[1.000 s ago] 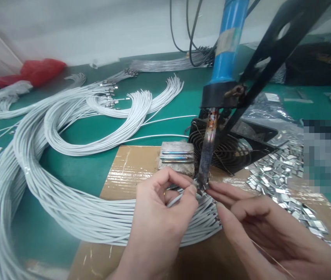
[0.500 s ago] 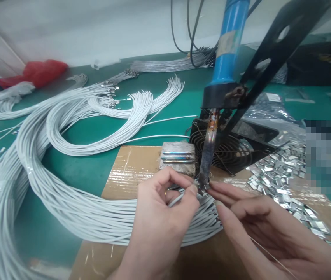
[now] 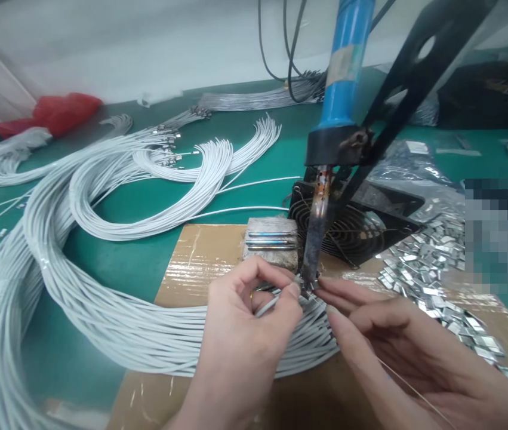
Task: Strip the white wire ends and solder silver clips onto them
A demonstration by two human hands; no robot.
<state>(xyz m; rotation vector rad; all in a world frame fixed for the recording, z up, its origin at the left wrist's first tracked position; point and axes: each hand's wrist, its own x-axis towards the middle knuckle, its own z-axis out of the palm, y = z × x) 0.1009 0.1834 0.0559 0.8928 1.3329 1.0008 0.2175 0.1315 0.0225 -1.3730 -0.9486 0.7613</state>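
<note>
My left hand (image 3: 249, 322) is closed, thumb and index finger pinching the end of a white cable (image 3: 266, 306) right beside the tip of a soldering iron (image 3: 314, 239). The iron has a blue handle and points down from a black stand. On the other side of the tip, my right hand (image 3: 397, 340) has its fingertips close together at a small shiny metal piece. A thin solder wire (image 3: 415, 391) runs across that palm towards the fingers. Exactly what touches the tip is hidden by my fingers. Beneath both hands lies a thick bundle of white cables (image 3: 146, 328).
A brown cardboard sheet (image 3: 195, 257) covers the green table (image 3: 105, 203). Behind my left hand sits a grey block (image 3: 271, 257) with metallic strips. A black fan (image 3: 347, 227) stands behind the iron. Small metal tabs (image 3: 433, 263) are heaped right; more cable bundles (image 3: 155, 227) curve left.
The whole view has shifted very slightly. Both hands stay at the iron's tip with almost the same grip.
</note>
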